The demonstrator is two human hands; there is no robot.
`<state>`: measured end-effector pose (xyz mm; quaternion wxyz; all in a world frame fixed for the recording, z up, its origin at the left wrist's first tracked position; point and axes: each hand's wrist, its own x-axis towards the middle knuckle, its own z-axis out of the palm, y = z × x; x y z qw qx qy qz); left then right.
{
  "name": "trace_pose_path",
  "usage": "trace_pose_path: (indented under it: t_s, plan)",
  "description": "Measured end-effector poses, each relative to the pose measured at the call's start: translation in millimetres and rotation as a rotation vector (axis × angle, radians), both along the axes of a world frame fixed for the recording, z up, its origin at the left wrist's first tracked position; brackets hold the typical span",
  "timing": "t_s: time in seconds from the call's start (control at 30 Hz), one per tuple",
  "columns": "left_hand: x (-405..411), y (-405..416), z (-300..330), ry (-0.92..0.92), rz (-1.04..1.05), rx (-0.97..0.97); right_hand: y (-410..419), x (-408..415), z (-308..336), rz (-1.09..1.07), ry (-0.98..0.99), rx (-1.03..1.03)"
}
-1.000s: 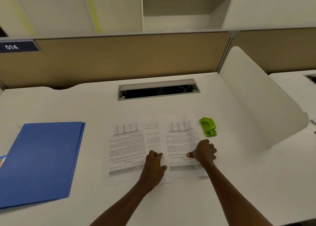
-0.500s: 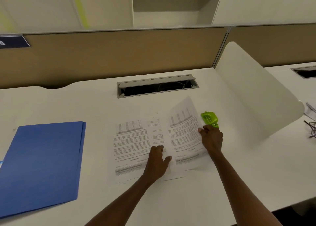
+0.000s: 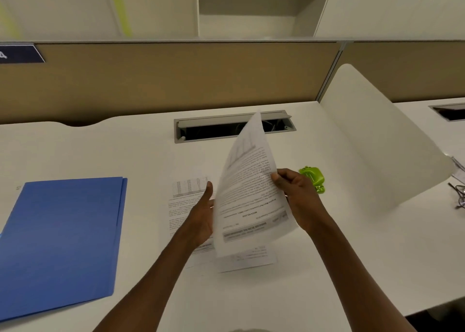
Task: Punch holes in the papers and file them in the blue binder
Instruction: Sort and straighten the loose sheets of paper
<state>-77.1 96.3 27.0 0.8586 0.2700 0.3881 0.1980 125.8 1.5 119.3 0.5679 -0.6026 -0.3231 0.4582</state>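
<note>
A printed sheet [image 3: 247,188] stands raised and tilted above the desk. My right hand [image 3: 298,198] pinches its right edge. My left hand [image 3: 202,218] is against its left edge, fingers behind the sheet and thumb up. More printed papers [image 3: 186,201] lie flat on the desk under both hands. The blue binder [image 3: 63,238] lies closed at the left of the desk. A small green hole punch [image 3: 313,178] sits just behind my right hand.
A cable slot [image 3: 234,128] opens in the white desk [image 3: 352,268] at the back. A curved white divider [image 3: 382,155] stands to the right, with glasses [image 3: 460,195] beyond it. A tan partition [image 3: 176,80] closes the rear.
My right hand has lifted the right-hand sheet off the desk and tilted it up. My left hand left the flat papers and came up against the raised sheet.
</note>
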Motion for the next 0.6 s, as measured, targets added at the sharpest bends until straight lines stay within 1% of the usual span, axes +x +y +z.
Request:
trace_pose_path:
  t_s: [0.03,0.07,0.13,0.2,0.3,0.37,0.47,0.53,0.6]
  plan:
    - [-2,0,4,-0.122,-0.020,-0.015,1,1,2,0.009,0.020,0.004]
    - [-5,-1,6,-0.190,-0.009,-0.012,2,1,2,0.009,0.032,0.004]
    - [-12,0,10,-0.210,0.037,0.016,3,3,-4,-0.025,0.021,-0.030]
    - [-19,4,5,-0.148,0.088,0.090,3,2,-18,-0.083,-0.031,-0.110]
    - [-30,8,-10,0.036,0.125,0.178,4,-3,-47,-0.095,-0.161,-0.260]
    - [-36,9,-19,0.198,0.179,0.223,4,-2,-73,-0.119,-0.339,-0.381]
    - [-49,13,-34,0.371,0.201,0.291,0,3,-103,-0.133,-0.780,-0.609]
    - [-58,15,-40,0.429,0.187,0.324,-4,3,-112,-0.118,-0.919,-0.694]
    - [-63,16,-42,0.464,0.179,0.336,-4,1,-115,-0.104,-0.967,-0.721]
